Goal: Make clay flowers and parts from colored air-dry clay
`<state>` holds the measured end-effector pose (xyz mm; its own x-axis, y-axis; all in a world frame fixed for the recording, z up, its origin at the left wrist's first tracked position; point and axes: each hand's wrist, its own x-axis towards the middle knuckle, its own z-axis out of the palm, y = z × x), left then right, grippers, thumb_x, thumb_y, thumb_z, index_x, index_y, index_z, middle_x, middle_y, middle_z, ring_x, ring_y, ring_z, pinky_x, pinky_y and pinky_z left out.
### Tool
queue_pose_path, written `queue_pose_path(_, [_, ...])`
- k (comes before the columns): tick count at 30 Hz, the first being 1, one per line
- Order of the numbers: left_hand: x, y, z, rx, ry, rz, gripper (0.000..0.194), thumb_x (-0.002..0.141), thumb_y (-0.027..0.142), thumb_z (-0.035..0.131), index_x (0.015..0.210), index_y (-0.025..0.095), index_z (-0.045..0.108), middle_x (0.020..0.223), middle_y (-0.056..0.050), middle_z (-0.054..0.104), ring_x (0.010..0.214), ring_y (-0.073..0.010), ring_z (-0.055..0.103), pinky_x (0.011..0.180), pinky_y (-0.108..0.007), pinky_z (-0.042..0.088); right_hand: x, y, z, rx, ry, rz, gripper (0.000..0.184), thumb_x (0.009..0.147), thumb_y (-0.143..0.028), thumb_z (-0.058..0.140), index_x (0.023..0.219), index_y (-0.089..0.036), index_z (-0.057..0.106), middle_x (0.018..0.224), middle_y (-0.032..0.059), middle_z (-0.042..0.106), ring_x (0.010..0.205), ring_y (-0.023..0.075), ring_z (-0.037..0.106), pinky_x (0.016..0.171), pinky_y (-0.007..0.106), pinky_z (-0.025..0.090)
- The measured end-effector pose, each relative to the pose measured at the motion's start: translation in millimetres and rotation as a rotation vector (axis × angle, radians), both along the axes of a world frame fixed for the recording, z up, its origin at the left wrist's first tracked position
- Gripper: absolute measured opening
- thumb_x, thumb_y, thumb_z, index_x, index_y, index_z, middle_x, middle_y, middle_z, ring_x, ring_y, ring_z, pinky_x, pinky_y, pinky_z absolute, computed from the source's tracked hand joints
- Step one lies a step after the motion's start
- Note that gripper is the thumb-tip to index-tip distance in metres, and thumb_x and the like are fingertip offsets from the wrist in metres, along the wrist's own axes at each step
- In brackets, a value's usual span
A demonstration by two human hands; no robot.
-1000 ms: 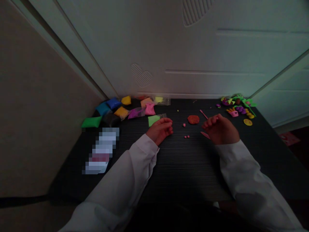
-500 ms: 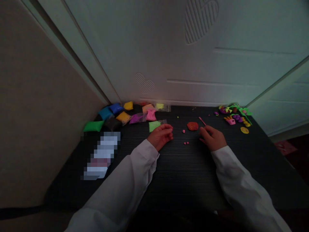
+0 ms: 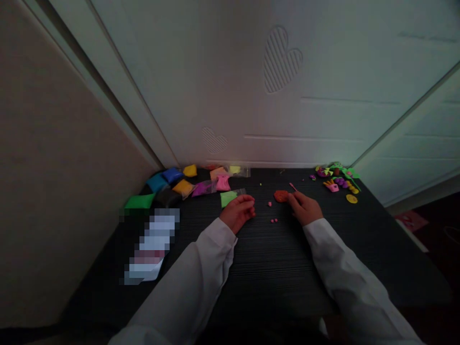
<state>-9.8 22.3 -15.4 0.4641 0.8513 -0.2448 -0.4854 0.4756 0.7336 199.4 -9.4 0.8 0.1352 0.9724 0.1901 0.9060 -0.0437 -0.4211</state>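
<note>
My left hand (image 3: 237, 213) is held above the table with its thumb and fingers pinched together; whatever lies between them is too small to make out. Beside it lies a light green clay packet (image 3: 227, 198), partly covered by the hand. My right hand (image 3: 304, 209) is closed, its fingertips at the right edge of a flat red clay piece (image 3: 281, 196); what it grips is hidden. A thin pink modelling tool (image 3: 293, 187) lies just behind that hand. Between the hands are a pink clay lump (image 3: 270, 204) and two tiny pink balls (image 3: 274, 220).
Several coloured clay packets, including a green one (image 3: 139, 201) and a blue one (image 3: 172, 175), line the back left. A blurred-out phone-like slab (image 3: 153, 244) lies at the left. Small clay models, among them a pink box with yellow sticks (image 3: 331, 186) and a yellow disc (image 3: 351, 199), stand back right.
My right hand has come down and left to the red clay piece, its fingers closing. The pink blade-like tool beside it is now out of sight. My left hand stays pinched; the view has tilted up.
</note>
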Motion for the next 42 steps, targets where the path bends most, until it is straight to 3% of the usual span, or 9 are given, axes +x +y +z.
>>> queue_pose_path(7, [0.9, -1.3, 2.4, -0.001, 0.001, 0.006, 0.016, 0.061, 0.015, 0.062, 0.074, 0.015, 0.052, 0.054, 0.003, 0.049, 0.052, -0.0062, 0.049, 0.054, -0.021, 0.041, -14.7, 9.8, -4.3, 0.067, -0.097, 0.117, 0.033, 0.080, -0.042, 0.034, 0.084, -0.024, 0.061, 0.073, 0.0038, 0.063, 0.070, 0.0173, 0.056, 0.064, 0.027, 0.035])
queue_pose_path(11, [0.7, -1.5, 2.2, 0.001, 0.003, 0.008, 0.016, 0.061, 0.015, 0.062, 0.074, 0.014, 0.052, 0.054, 0.003, 0.049, 0.052, -0.0064, 0.049, 0.055, -0.021, 0.041, -13.8, 11.7, -5.8, 0.062, -0.047, 0.103, 0.034, 0.081, -0.040, 0.031, 0.082, -0.022, 0.060, 0.076, 0.0036, 0.063, 0.071, 0.0161, 0.056, 0.062, 0.025, 0.036])
queue_pose_path(17, [0.2, -1.5, 1.5, -0.004, 0.009, 0.019, 0.017, 0.060, 0.014, 0.063, 0.073, 0.014, 0.052, 0.060, 0.003, 0.050, 0.053, -0.0058, 0.049, 0.054, -0.021, 0.041, -6.3, 7.9, -2.4, 0.052, 0.039, 0.023, 0.040, 0.080, -0.046, 0.030, 0.078, -0.020, 0.061, 0.061, 0.0006, 0.058, 0.058, 0.0133, 0.053, 0.053, 0.023, 0.035])
queue_pose_path(23, [0.1, -1.1, 2.0, -0.007, 0.004, 0.015, 0.017, 0.060, 0.014, 0.063, 0.073, 0.014, 0.053, 0.060, 0.003, 0.050, 0.053, -0.0057, 0.049, 0.054, -0.021, 0.041, -2.6, 3.8, 5.3, 0.068, 0.362, -0.185, 0.039, 0.073, -0.050, 0.039, 0.077, -0.020, 0.064, 0.058, -0.0003, 0.059, 0.052, 0.0132, 0.050, 0.049, 0.024, 0.037])
queue_pose_path(28, [0.2, -1.2, 1.4, 0.013, 0.005, 0.008, 0.016, 0.061, 0.015, 0.062, 0.074, 0.015, 0.053, 0.060, 0.003, 0.050, 0.053, -0.0059, 0.049, 0.054, -0.022, 0.041, 18.8, 4.8, 8.2, 0.205, 0.602, -0.198, 0.035, 0.071, -0.046, 0.045, 0.071, -0.017, 0.064, 0.074, 0.0029, 0.065, 0.074, 0.0167, 0.057, 0.070, 0.028, 0.041])
queue_pose_path(31, [0.6, -1.3, 2.4, 0.011, 0.009, 0.011, 0.015, 0.062, 0.014, 0.062, 0.074, 0.015, 0.053, 0.059, 0.003, 0.049, 0.053, -0.0061, 0.049, 0.055, -0.022, 0.041, 34.1, 6.5, 7.5, 0.233, 0.675, -0.243, 0.036, 0.071, -0.046, 0.046, 0.074, -0.015, 0.064, 0.078, 0.0052, 0.065, 0.078, 0.0181, 0.057, 0.073, 0.030, 0.041])
queue_pose_path(36, [0.9, -1.7, 4.7, -0.017, 0.023, 0.016, 0.016, 0.060, 0.014, 0.062, 0.073, 0.015, 0.053, 0.057, 0.003, 0.048, 0.053, -0.0063, 0.049, 0.055, -0.022, 0.041, 49.4, 9.6, 4.2, 0.260, 0.658, -0.317, 0.039, 0.069, -0.047, 0.046, 0.076, -0.014, 0.065, 0.078, 0.0060, 0.064, 0.076, 0.0186, 0.056, 0.069, 0.031, 0.041])
queue_pose_path(39, [1.0, -2.1, 5.0, -0.014, 0.025, 0.019, 0.017, 0.060, 0.014, 0.063, 0.073, 0.015, 0.053, 0.057, 0.003, 0.049, 0.053, -0.0064, 0.049, 0.055, -0.022, 0.041, 50.2, 8.7, 4.3, 0.135, 0.487, -0.358, 0.038, 0.068, -0.048, 0.045, 0.073, -0.016, 0.065, 0.069, 0.0035, 0.062, 0.070, 0.0178, 0.054, 0.063, 0.029, 0.038])
queue_pose_path(42, [1.3, -2.2, 4.9, -0.009, 0.023, 0.016, 0.017, 0.060, 0.014, 0.063, 0.073, 0.014, 0.052, 0.057, 0.003, 0.049, 0.052, -0.0064, 0.049, 0.054, -0.022, 0.041, 46.5, 6.3, 5.8, -0.009, 0.362, -0.287, 0.041, 0.069, -0.051, 0.043, 0.072, -0.018, 0.066, 0.059, 0.0011, 0.058, 0.059, 0.0154, 0.052, 0.054, 0.026, 0.034])
